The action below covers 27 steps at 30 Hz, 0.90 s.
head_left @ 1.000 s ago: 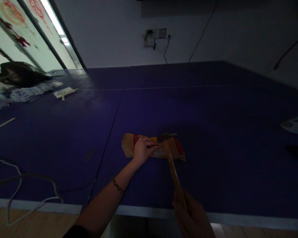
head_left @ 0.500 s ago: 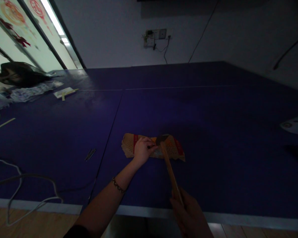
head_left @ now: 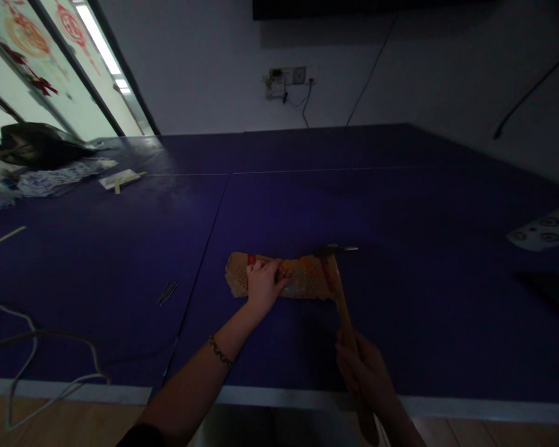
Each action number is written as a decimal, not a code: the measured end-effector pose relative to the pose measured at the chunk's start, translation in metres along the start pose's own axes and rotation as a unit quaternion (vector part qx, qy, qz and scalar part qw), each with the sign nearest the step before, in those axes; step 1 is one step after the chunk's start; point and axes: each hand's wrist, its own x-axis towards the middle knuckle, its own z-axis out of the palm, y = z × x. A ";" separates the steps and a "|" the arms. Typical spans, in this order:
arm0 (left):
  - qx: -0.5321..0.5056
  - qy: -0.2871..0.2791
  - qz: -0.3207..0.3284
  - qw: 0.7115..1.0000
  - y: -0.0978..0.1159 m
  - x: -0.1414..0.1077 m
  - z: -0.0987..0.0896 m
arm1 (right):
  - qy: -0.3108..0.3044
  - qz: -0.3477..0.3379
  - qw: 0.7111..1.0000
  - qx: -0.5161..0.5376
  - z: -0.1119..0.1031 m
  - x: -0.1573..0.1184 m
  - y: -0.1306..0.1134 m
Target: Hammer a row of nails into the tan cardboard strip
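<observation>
On the purple table lies a flat brown piece [head_left: 305, 282] with small holes and red bands, possibly cardboard. My left hand [head_left: 263, 282] rests on its left half, thumb and fingertips drawn together over something too small and dark to make out. My right hand [head_left: 361, 366] is wrapped round the wooden handle of a hammer [head_left: 342, 304]. The hammer's dark metal head is over the right end of the brown piece and reaches past its far edge, with a shiny tip pointing right.
Several thin metal rods [head_left: 168, 293] lie left of the brown piece. Cables [head_left: 37, 332] loop over the table's front left edge. A dark bag [head_left: 40, 146] and papers [head_left: 63, 177] are at the far left. A white patterned object [head_left: 545, 230] lies on the right.
My right hand and the hammer have moved right, and the hammer head has left the spot beside my left fingertips. My left hand has stayed nearly in place. The view has shifted slightly.
</observation>
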 end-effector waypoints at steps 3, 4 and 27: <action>0.028 0.001 0.002 1.000 0.003 -0.004 -0.002 | 0.001 0.027 0.999 0.038 0.001 0.002 0.010; 0.036 -0.001 0.007 0.999 0.003 -0.006 -0.002 | 0.002 0.031 0.999 0.043 0.002 0.002 0.012; 0.277 0.111 -0.071 0.952 -0.110 -0.133 -0.089 | -0.015 0.067 0.989 0.131 0.001 0.004 0.015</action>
